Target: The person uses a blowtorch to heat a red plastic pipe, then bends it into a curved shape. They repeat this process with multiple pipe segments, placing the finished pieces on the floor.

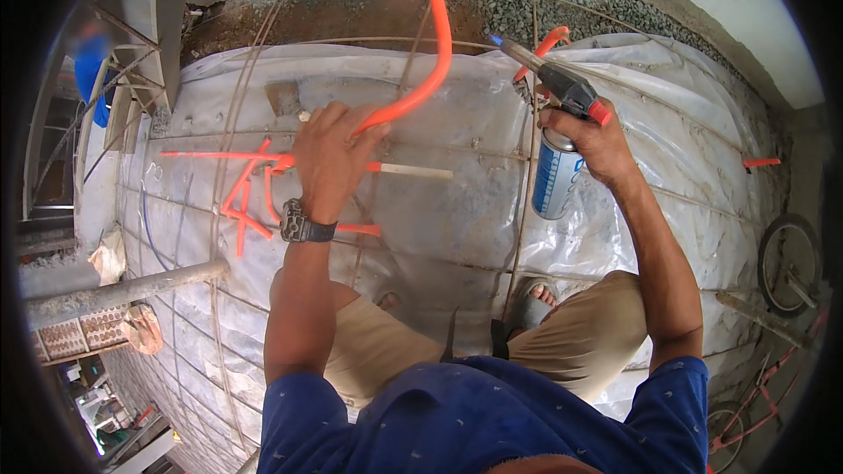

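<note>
A bent orange plastic pipe [443,48] is gripped near its lower end by my left hand [332,147], and its upper part curves up and away. My right hand [593,142] is closed round a blow torch [562,88] mounted on a blue and white gas can [556,177]. A small blue flame [496,39] burns at the nozzle, pointing up and left, apart from the pipe. Several orange pipe pieces [241,193] lie left of and under my left wrist. A pale stick [413,171] with an orange end lies just right of that hand.
Clear plastic sheeting [685,149] covers the ground under thin steel bars [524,211]. Gravel [492,9] borders it at the far side. A grey pole [132,288] juts in from the left, near a metal frame [132,79]. A bicycle wheel [790,265] stands at the right.
</note>
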The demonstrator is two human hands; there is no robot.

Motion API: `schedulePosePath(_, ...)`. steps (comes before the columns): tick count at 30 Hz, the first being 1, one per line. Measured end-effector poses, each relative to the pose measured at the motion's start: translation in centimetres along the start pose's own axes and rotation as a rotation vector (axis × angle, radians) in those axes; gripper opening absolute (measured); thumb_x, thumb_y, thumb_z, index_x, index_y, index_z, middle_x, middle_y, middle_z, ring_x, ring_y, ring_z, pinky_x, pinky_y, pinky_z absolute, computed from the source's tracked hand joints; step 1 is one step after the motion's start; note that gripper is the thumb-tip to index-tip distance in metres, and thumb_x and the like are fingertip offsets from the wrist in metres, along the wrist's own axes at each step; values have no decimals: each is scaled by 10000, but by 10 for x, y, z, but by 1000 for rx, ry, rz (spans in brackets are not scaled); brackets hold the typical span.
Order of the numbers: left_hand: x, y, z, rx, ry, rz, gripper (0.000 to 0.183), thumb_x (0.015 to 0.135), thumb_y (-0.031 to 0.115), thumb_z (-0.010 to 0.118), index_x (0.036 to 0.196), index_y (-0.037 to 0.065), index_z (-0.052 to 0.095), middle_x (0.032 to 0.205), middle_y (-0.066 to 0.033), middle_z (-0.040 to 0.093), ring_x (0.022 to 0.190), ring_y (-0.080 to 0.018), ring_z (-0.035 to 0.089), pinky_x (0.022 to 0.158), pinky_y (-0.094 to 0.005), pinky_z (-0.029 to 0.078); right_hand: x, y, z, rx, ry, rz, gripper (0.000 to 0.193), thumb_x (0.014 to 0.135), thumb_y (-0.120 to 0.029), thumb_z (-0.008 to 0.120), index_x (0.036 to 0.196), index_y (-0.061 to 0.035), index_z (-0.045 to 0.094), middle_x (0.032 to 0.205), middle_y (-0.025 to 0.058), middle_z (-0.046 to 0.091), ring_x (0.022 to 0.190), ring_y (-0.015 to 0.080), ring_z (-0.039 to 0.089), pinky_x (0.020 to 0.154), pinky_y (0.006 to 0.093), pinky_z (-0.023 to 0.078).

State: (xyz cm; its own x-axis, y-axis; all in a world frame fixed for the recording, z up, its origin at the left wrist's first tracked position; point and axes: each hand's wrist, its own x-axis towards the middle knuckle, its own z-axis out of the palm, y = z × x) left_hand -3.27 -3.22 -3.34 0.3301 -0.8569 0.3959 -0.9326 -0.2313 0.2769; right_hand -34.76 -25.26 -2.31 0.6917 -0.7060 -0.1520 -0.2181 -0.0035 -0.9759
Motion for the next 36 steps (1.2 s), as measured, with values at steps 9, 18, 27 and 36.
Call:
schedulePosePath(9,-2,2,-4,247,-40,159,291,866,271,875,1147,202,846,985,9,681,962,-236,617,852,-424,436,3,3,5,-210,-18,25,514,914,-159,833,1389,10,730,1024,79,763,915,133,659,848,333,565)
schedulePosePath(18,-7,5,6,253,-107,183,292,839,206,874,1130,180,850,966,5,666,968,-241,617,853,-427,438,5,1,4,-382,-118,105,560,908,-151,817,1433,14,711,1003,98,794,879,150,702,827,348,582)
schedulePosePath(27,-10,5,16,282,-178,177,285,835,191,869,1120,177,855,967,-4,664,978,-247,613,856,-425,446,6,6,8,-385,-238,9,627,909,-102,770,1526,-47,672,1330,161,794,1070,171,733,984,355,576)
schedulePosePath(36,-11,4,22,252,-179,176,281,827,192,879,1107,173,859,962,-7,657,983,-245,613,869,-426,451,8,8,6,-333,-208,39,606,888,-104,779,1481,-13,696,1165,120,812,982,142,709,910,338,583)
